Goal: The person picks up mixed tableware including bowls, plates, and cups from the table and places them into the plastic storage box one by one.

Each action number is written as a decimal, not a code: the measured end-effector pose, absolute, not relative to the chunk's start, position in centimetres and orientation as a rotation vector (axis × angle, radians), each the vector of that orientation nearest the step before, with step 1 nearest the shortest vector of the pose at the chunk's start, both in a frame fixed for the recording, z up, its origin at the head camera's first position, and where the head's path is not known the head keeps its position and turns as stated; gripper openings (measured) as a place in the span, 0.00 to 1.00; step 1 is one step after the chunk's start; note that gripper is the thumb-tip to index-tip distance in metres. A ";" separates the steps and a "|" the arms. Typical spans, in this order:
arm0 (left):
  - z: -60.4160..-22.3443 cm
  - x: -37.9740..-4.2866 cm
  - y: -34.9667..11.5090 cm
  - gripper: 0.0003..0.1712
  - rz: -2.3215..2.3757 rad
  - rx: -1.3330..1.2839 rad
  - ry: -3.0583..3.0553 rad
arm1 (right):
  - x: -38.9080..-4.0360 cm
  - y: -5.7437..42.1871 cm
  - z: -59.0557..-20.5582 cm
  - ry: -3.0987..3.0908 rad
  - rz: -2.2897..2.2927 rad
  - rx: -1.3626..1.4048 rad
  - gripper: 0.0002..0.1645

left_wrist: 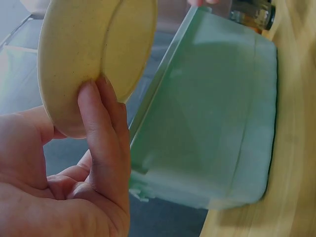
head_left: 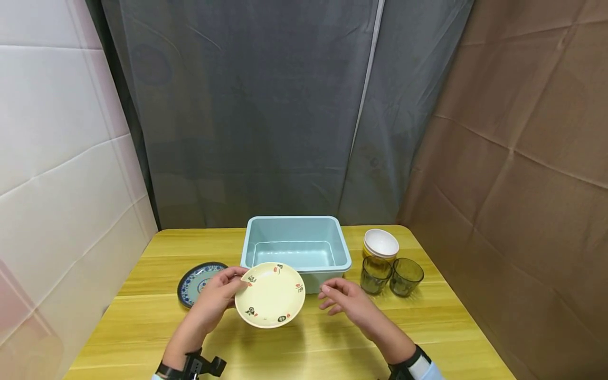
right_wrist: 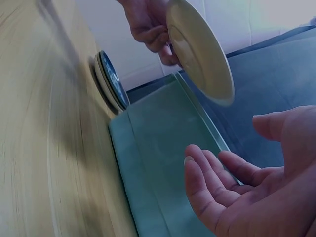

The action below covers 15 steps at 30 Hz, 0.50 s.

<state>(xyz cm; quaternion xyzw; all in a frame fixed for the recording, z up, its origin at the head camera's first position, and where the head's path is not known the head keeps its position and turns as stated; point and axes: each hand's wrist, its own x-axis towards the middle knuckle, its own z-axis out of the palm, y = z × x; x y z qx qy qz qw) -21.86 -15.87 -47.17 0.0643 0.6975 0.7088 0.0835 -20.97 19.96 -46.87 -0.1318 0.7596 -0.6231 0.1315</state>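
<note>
My left hand [head_left: 219, 291] pinches a pale yellow plate [head_left: 269, 296] by its left edge, thumb on top and fingers beneath. Small flower and leaf prints decorate the plate, which is raised above the table and tilted toward the head camera. In the left wrist view, fingertips press the plate's underside [left_wrist: 94, 49]. My right hand [head_left: 349, 303] hovers to the right of the plate with relaxed fingers and holds nothing; the right wrist view shows its palm [right_wrist: 266, 197] turned up. Directly behind the plate stands a light blue-green plastic tub [head_left: 296, 248], with nothing visible inside.
At the left lie stacked plates, the top one blue-patterned with a dark rim [head_left: 192, 282]. White bowls [head_left: 381, 243] sit stacked at the right, behind two dark green glasses [head_left: 375, 275]. A grey curtain [head_left: 256, 116] hangs behind the wooden table [head_left: 142, 327].
</note>
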 end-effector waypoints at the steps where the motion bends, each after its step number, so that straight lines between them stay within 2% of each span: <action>1: -47.2 -21.9 -15.7 0.23 2.118 0.204 2.074 | -21.0 19.8 -46.9 2.200 -1.817 -0.381 0.30; 8: -47.2 -22.2 -14.3 0.23 2.129 0.246 2.044 | -21.3 18.8 -46.9 2.156 -1.875 -0.362 0.29; 15: -47.2 -22.2 -13.1 0.24 2.150 0.235 2.012 | -21.4 18.4 -47.0 2.100 -1.925 -0.328 0.33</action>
